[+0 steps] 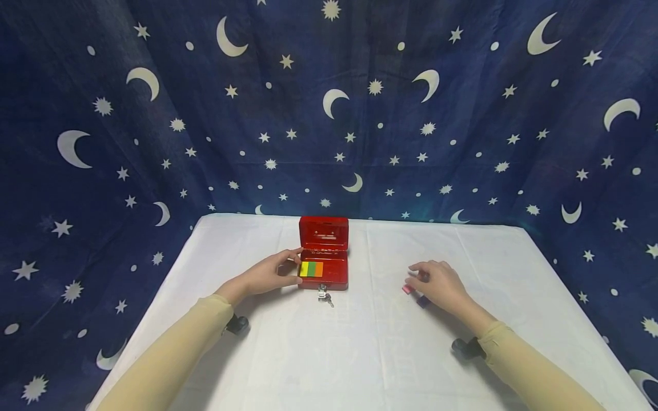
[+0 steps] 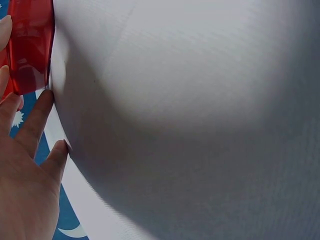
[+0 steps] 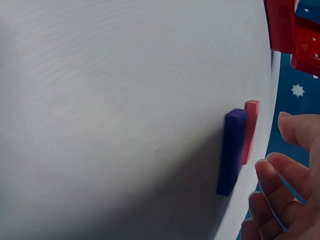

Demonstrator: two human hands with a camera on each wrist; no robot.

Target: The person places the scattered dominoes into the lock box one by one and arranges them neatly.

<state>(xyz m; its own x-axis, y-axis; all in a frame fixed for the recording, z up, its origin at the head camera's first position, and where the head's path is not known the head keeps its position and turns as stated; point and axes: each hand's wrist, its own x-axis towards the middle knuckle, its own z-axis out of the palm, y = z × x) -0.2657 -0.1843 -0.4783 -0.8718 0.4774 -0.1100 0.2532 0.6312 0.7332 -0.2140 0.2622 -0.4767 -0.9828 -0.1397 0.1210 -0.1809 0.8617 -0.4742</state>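
A small red cash box (image 1: 336, 271) lies with its lid raised on the white table. Flat inside its left part are a yellow block (image 1: 304, 269), a green block (image 1: 311, 269) and an orange block (image 1: 319, 269), side by side. My left hand (image 1: 269, 271) rests against the box's left side, thumb toward the front and fingers toward the back. Over to the right, my right hand (image 1: 439, 282) hovers with loosely bent fingers and nothing in them. Just below it lie a pink block (image 3: 251, 131) and a dark purple block (image 3: 232, 152), close together.
A lock with keys (image 1: 325, 295) hangs at the front of the box. White cloth (image 1: 380, 342) covers the table. A dark blue curtain (image 1: 360, 137) with moons and stars stands behind and along both sides.
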